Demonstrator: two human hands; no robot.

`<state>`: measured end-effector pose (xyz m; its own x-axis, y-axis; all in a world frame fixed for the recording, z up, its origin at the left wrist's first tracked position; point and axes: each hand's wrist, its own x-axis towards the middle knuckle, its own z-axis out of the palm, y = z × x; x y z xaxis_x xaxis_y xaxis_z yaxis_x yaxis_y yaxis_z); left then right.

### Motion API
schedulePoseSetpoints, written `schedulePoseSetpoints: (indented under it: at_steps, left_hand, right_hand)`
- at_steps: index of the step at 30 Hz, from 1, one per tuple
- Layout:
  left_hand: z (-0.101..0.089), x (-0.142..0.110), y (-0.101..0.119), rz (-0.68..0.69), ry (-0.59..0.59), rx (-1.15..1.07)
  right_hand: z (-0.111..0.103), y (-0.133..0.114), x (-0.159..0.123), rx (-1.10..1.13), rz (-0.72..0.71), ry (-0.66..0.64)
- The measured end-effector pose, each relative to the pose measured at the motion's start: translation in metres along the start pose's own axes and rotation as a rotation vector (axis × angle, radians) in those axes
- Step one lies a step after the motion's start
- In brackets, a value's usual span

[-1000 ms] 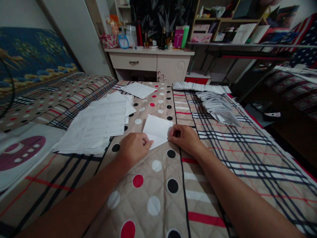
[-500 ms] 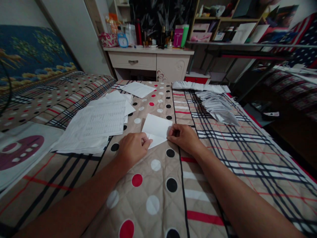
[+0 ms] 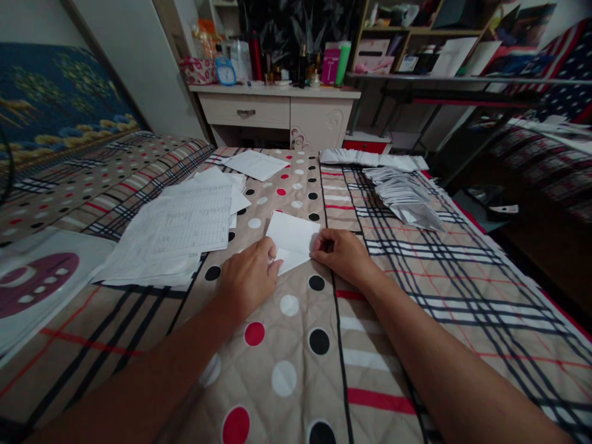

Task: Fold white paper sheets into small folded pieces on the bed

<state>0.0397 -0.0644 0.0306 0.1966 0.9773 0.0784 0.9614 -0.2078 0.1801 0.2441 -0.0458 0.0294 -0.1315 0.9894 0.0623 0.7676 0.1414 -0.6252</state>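
Observation:
A small piece of white paper (image 3: 293, 234) with a fold across its lower part lies on the quilted bedspread between my hands. At its left edge my left hand (image 3: 250, 271) pinches the paper between thumb and fingers. My right hand (image 3: 340, 251) grips the lower right corner, thumb and index finger pressed together. To the left is a loose pile of printed sheets (image 3: 185, 216), with ruled lines on the top one. Farther back lie more white sheets (image 3: 256, 164). A fanned stack of folded papers (image 3: 402, 196) sits to the right, below a long row of similar folded papers (image 3: 370, 158).
A white bag with a purple print (image 3: 46, 271) lies at the left edge of the bed. Beyond the bed stands a white dresser (image 3: 272, 114) carrying a blue clock (image 3: 225, 69), bottles and boxes. A shelf desk (image 3: 430, 79) is at the back right.
My left hand's fingers have shifted slightly up along the paper's left edge. The right hand keeps its grip at the corner. The whole view has moved a little.

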Motion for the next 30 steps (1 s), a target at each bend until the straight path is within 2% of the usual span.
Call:
schedulePoseSetpoints:
  at_steps: [7,17,21,25,28,30]
  left_hand:
    - [0.003,-0.002,-0.002,0.173,0.019,-0.131]
    - [0.005,0.002,-0.003,0.156,0.017,-0.128]
    - [0.004,0.003,-0.001,0.146,0.006,-0.124]
    - [0.005,0.003,-0.001,0.139,0.001,-0.13]
    - [0.005,0.005,-0.005,0.163,-0.02,-0.158]
    - [0.004,0.008,-0.01,0.19,-0.065,-0.2]
  right_hand:
    - [0.0,0.001,0.001,0.001,0.005,0.001]
    - [0.0,-0.001,-0.001,0.001,0.022,0.026]
    - [0.002,-0.01,-0.005,0.018,0.069,0.098]
    - [0.012,-0.023,-0.013,-0.11,0.065,0.193]
    - [0.019,-0.029,-0.016,-0.22,0.057,0.168]
    - [0.02,-0.03,-0.016,-0.26,0.103,0.148]
